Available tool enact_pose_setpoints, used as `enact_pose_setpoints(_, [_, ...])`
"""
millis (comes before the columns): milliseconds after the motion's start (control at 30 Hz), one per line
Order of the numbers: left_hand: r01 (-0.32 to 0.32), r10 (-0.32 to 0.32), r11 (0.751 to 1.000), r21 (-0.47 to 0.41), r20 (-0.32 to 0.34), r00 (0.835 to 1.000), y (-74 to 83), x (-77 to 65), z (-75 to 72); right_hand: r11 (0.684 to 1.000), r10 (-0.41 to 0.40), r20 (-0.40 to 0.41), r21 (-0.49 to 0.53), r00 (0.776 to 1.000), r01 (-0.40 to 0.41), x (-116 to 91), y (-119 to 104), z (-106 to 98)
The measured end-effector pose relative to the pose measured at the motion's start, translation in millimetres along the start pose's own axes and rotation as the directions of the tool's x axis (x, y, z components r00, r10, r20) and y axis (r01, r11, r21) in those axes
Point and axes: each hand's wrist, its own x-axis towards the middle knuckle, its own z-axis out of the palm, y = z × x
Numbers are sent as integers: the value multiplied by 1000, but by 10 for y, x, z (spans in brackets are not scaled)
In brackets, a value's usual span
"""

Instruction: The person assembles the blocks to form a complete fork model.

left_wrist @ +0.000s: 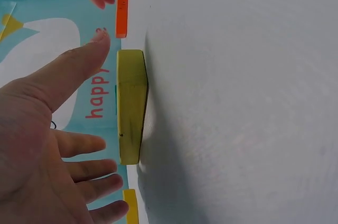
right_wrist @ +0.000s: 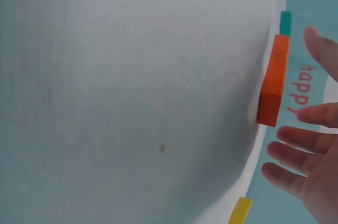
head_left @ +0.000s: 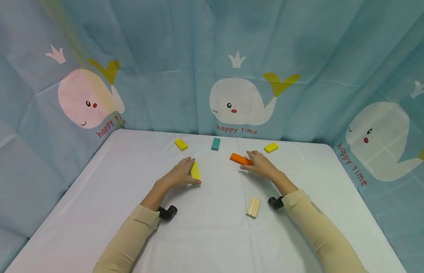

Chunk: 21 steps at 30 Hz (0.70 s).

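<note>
My left hand (head_left: pixel 180 173) is spread beside a long yellow block (head_left: pixel 195 171), thumb and fingers apart. In the left wrist view the yellow block (left_wrist: pixel 132 108) lies on the table just beyond the spread fingers, with a gap visible. On the other side, my right hand (head_left: pixel 261 165) reaches over the near end of an orange block (head_left: pixel 240 159). The right wrist view shows that hand (right_wrist: pixel 317 145) with thumb and fingers apart around the orange block (right_wrist: pixel 273 81), seemingly not gripping it.
A small yellow block (head_left: pixel 181 144), a teal block (head_left: pixel 216 144) and another yellow block (head_left: pixel 271 147) lie near the table's back edge. Closer to me is a ridged plain wood block (head_left: pixel 253 207). A blue whale-print curtain (head_left: pixel 164 76) hangs behind the white tabletop (head_left: pixel 212 242).
</note>
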Motion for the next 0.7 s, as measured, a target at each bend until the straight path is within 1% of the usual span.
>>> enact_pose_setpoints(300, [-3,3,1000,1,3,1000,14,-12,-12,1000,-8,15,17,1000,7,48,-74,23])
enact_pose_setpoints(433, [-4,4,1000,25,6,1000,30,-19,-20,1000,-23,11,-7,1000,23,69,-107,27])
enact_pose_setpoints(567, [2,-2,999,33,12,1000,35,-13,-12,998,-34,7,-50,999,34,108,-115,34])
enact_pose_setpoints(700, [14,-15,999,39,14,1000,33,4,-1,997,-36,6,-72,999,36,141,-105,38])
